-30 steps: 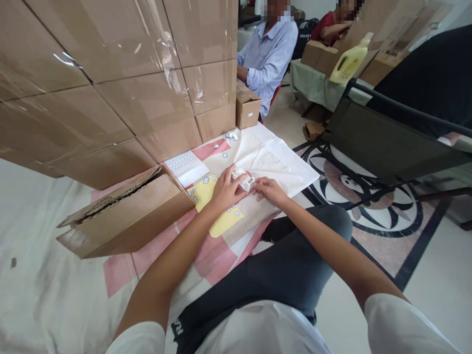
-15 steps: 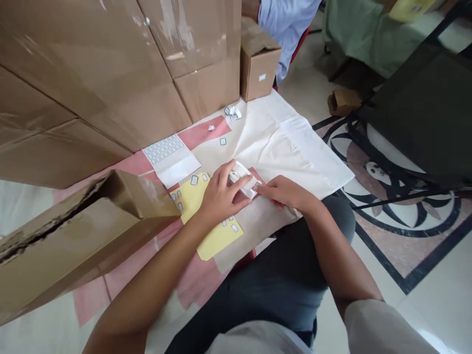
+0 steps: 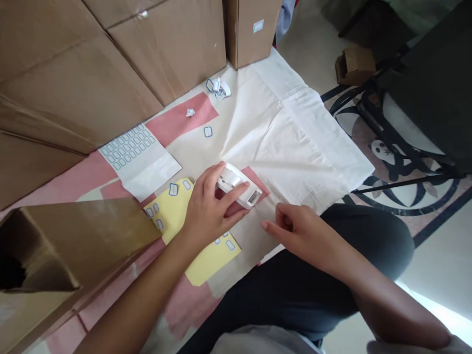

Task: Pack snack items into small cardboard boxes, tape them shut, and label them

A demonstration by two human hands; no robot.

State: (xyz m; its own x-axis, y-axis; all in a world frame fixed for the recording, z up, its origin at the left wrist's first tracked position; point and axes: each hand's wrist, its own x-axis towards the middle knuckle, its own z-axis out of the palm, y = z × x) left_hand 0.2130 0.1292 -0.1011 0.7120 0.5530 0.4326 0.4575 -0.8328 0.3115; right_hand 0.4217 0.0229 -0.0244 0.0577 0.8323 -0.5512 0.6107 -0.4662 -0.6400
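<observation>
My left hand (image 3: 212, 199) is wrapped over a small white plastic device (image 3: 241, 186), fingers along its far side and thumb on the near side. A dark rectangular slot shows at the device's right end; its exact kind I cannot tell. To the right, apart from the device, my right hand (image 3: 295, 228) has curled fingers with the thumb stretched out, and nothing shows in it. Beneath the left wrist lies a yellow sheet (image 3: 206, 263) with several blue-edged stickers. A white sticker sheet (image 3: 149, 169) lies farther left.
Stacked cardboard boxes (image 3: 177, 49) stand along the back, with a smaller box (image 3: 254, 37) at their right end. An open carton (image 3: 92, 231) lies at left. Crumpled label scraps (image 3: 221, 88) and a loose sticker (image 3: 208, 132) lie on the cloth (image 3: 295, 132). A dark folding frame (image 3: 431, 98) stands right.
My right hand has drawn back from the device's slotted end, toward my knee. My left hand stays on the device. The view has tilted down and closer.
</observation>
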